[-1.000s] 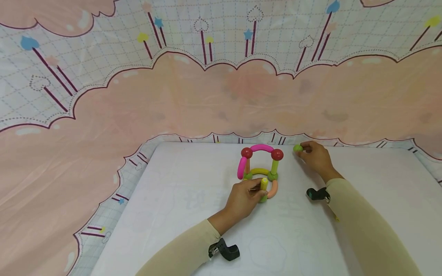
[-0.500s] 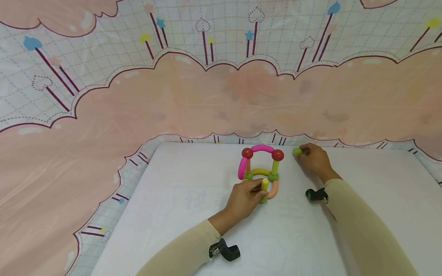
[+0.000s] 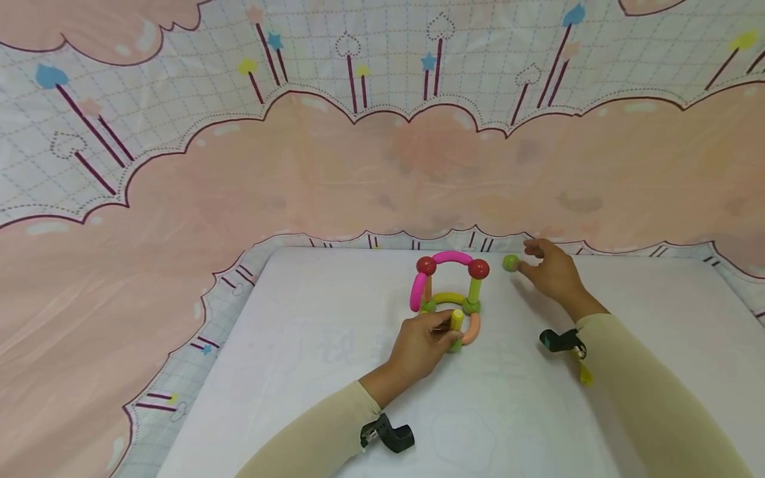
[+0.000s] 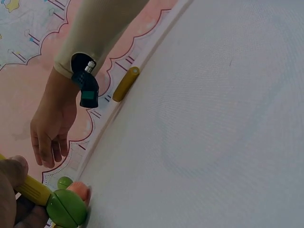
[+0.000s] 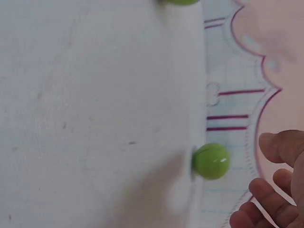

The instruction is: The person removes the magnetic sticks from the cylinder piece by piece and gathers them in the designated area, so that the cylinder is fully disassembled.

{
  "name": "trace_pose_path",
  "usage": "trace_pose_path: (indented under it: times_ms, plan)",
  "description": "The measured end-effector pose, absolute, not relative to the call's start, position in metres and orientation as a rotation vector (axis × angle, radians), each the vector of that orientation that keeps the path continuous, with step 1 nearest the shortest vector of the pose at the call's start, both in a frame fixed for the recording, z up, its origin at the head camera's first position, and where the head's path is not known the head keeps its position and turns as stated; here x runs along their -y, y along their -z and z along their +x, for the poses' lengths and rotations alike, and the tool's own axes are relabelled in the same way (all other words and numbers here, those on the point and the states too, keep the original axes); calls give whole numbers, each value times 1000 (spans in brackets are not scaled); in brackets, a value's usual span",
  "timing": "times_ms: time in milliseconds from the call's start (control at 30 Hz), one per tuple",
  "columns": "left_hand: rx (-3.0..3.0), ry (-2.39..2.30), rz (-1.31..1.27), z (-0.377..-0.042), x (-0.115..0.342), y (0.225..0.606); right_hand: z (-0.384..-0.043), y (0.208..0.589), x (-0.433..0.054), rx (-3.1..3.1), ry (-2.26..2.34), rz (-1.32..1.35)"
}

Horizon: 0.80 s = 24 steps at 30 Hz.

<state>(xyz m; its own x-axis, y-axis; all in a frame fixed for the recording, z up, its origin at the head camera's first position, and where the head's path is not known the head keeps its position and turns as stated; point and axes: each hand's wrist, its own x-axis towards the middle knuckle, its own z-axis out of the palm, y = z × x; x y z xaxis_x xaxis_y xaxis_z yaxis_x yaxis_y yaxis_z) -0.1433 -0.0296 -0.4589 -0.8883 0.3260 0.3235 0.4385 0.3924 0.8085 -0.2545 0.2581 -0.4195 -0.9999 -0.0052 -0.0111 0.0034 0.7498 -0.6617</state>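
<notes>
My left hand (image 3: 418,344) pinches an upright yellow rod (image 3: 457,320). Below it a green ball (image 4: 66,208) sits on the rod's end, joined to the ball-and-rod frame on the white table. That frame has two red balls (image 3: 479,268) on top, linked by a magenta arch (image 3: 452,257); a second magenta curved piece (image 3: 418,292) hangs at its left. A yellow curve (image 3: 449,297) and an orange curve (image 3: 473,328) lie lower. My right hand (image 3: 552,272), fingers spread, is just right of a loose green ball (image 5: 212,161) resting on the table.
Another yellow rod (image 4: 126,84) lies on the table (image 3: 287,372) beneath my right forearm, partly hidden by the sleeve in the head view. Behind the table's far edge hangs a pink and white patterned cloth (image 3: 382,172).
My right hand has let go of the green ball and drawn back a little to the right. The ball stays near the far edge. My left hand keeps its place on the yellow rod.
</notes>
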Motion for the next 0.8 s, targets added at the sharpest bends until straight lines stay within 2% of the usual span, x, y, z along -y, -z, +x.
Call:
trace_pose_path:
  times_ms: [433, 600, 800]
  plan:
    - [2538, 1516, -702, -144, 30, 459, -207, 391, -244, -3077, 1285, -218]
    - [2546, 1502, -693, -144, 30, 459, -186, 388, -234, -3132, 1321, -286]
    - [2549, 1500, -691, -144, 30, 458, -168, 390, -218, -3171, 1407, -494]
